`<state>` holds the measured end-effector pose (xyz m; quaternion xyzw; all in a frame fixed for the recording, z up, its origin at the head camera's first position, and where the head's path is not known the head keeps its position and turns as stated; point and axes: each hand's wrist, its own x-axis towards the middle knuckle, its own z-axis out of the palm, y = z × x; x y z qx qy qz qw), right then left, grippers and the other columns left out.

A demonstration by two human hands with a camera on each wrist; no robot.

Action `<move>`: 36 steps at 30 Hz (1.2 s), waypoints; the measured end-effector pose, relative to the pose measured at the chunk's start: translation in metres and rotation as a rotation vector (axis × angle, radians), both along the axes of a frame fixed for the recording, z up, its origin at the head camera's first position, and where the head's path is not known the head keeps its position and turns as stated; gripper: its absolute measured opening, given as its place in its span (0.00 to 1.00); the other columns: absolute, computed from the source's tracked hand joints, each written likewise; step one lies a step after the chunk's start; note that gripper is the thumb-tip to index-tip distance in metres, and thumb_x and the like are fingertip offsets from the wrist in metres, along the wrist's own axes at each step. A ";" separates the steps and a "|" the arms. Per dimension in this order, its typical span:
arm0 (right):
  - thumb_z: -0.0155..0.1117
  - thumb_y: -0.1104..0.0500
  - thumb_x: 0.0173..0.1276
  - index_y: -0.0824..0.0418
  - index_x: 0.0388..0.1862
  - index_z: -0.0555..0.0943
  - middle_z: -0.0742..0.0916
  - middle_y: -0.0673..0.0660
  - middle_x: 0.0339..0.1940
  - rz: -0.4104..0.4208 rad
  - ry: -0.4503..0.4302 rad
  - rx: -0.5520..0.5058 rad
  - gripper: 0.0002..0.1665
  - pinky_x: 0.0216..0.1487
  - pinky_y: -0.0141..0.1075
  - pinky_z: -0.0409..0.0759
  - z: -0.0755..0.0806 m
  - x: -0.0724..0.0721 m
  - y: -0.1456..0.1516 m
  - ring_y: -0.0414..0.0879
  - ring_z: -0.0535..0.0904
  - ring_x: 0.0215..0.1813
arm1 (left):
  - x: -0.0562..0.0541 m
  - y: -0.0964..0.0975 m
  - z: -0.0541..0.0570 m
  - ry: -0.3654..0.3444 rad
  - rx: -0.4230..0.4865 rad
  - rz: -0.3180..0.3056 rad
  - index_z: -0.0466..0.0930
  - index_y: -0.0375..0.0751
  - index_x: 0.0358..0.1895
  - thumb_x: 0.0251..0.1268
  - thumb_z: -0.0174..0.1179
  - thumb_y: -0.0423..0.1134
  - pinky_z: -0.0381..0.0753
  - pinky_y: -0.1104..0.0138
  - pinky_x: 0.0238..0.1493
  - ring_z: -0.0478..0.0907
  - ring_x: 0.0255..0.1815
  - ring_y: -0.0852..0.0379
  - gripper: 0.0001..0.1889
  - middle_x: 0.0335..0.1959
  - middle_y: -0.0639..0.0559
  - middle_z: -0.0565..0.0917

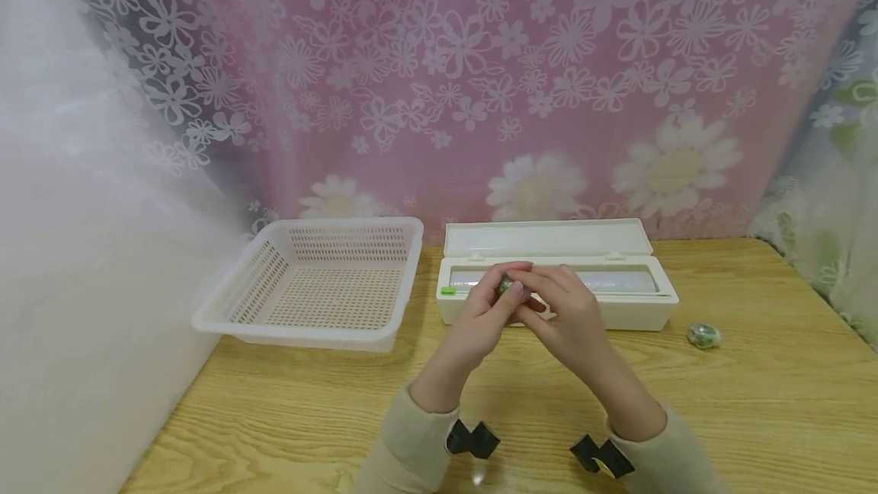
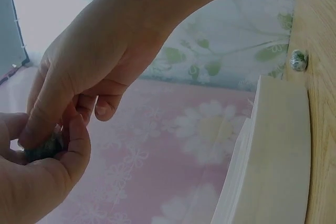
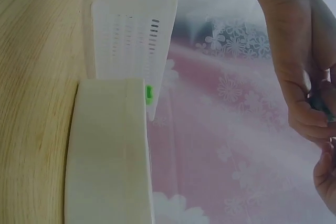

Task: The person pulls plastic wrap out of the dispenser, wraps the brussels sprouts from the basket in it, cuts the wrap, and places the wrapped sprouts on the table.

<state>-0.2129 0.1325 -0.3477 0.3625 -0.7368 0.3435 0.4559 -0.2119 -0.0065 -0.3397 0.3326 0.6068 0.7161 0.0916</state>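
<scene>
Both hands meet in front of the white cling-film box [image 1: 638, 312] and hold a small dark-green bundle [image 1: 505, 285], mostly covered by fingers. My left hand [image 1: 482, 318] grips it between curled fingers and thumb. My right hand [image 1: 566, 312] pinches at it from the other side with its fingertips. In the left wrist view the green bundle [image 2: 45, 149] shows between the fingers, and in the right wrist view a sliver of it [image 3: 319, 105] is visible. A second green bundle [image 1: 704, 335], wrapped in shiny clear film, lies on the table right of the box.
The box lid [image 1: 549, 238] stands raised at the back, with a film roll [image 1: 617, 281] inside and a green slider [image 1: 448, 291] at its left end. A white perforated basket [image 1: 309, 338] sits to the left on the wooden table [image 1: 775, 402]. Behind hangs a pink flowered curtain [image 1: 439, 136].
</scene>
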 end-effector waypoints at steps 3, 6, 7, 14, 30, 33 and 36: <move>0.48 0.48 0.67 0.67 0.40 0.80 0.82 0.55 0.31 -0.024 0.006 0.042 0.23 0.24 0.29 0.64 -0.002 0.000 -0.001 0.45 0.68 0.27 | 0.003 0.002 0.003 -0.012 -0.045 0.020 0.51 0.33 0.63 0.72 0.33 0.37 0.73 0.69 0.39 0.71 0.40 0.57 0.20 0.40 0.41 0.70; 0.47 0.50 0.68 0.68 0.40 0.80 0.80 0.53 0.24 -0.029 0.018 0.049 0.23 0.22 0.28 0.61 -0.003 0.000 -0.002 0.42 0.64 0.24 | 0.004 0.003 0.004 -0.006 -0.064 0.030 0.49 0.32 0.63 0.72 0.32 0.36 0.71 0.71 0.35 0.67 0.36 0.61 0.20 0.36 0.46 0.67; 0.47 0.50 0.68 0.68 0.39 0.80 0.80 0.52 0.23 -0.029 0.029 0.047 0.23 0.21 0.27 0.61 -0.003 0.000 -0.002 0.42 0.63 0.24 | 0.004 0.003 0.003 0.002 -0.062 0.026 0.50 0.32 0.62 0.72 0.32 0.36 0.70 0.71 0.35 0.66 0.35 0.62 0.20 0.36 0.46 0.67; 0.49 0.52 0.68 0.67 0.34 0.81 0.76 0.49 0.16 -0.057 0.143 0.010 0.20 0.18 0.26 0.58 -0.003 -0.003 -0.003 0.41 0.61 0.20 | 0.002 0.003 0.000 0.025 0.008 -0.007 0.53 0.29 0.60 0.70 0.36 0.40 0.73 0.71 0.38 0.69 0.37 0.61 0.21 0.37 0.48 0.69; 0.56 0.49 0.64 0.68 0.37 0.80 0.83 0.57 0.30 0.009 0.143 -0.031 0.21 0.27 0.32 0.66 -0.002 -0.005 -0.005 0.47 0.71 0.27 | -0.007 -0.001 -0.004 -0.037 0.120 0.189 0.70 0.19 0.47 0.42 0.60 0.59 0.77 0.63 0.40 0.78 0.34 0.61 0.41 0.35 0.39 0.81; 0.57 0.49 0.63 0.68 0.40 0.80 0.82 0.60 0.37 0.030 0.082 -0.028 0.22 0.34 0.36 0.69 -0.001 -0.003 -0.004 0.51 0.74 0.35 | -0.006 0.000 -0.003 -0.029 0.146 0.240 0.72 0.19 0.45 0.41 0.61 0.57 0.77 0.66 0.39 0.78 0.36 0.60 0.39 0.36 0.38 0.81; 0.56 0.48 0.63 0.67 0.41 0.80 0.81 0.59 0.37 0.024 0.060 -0.031 0.23 0.33 0.31 0.70 -0.002 -0.001 -0.003 0.50 0.74 0.36 | -0.005 0.000 -0.002 -0.032 0.175 0.256 0.72 0.19 0.44 0.41 0.62 0.54 0.77 0.69 0.37 0.78 0.36 0.60 0.37 0.35 0.42 0.81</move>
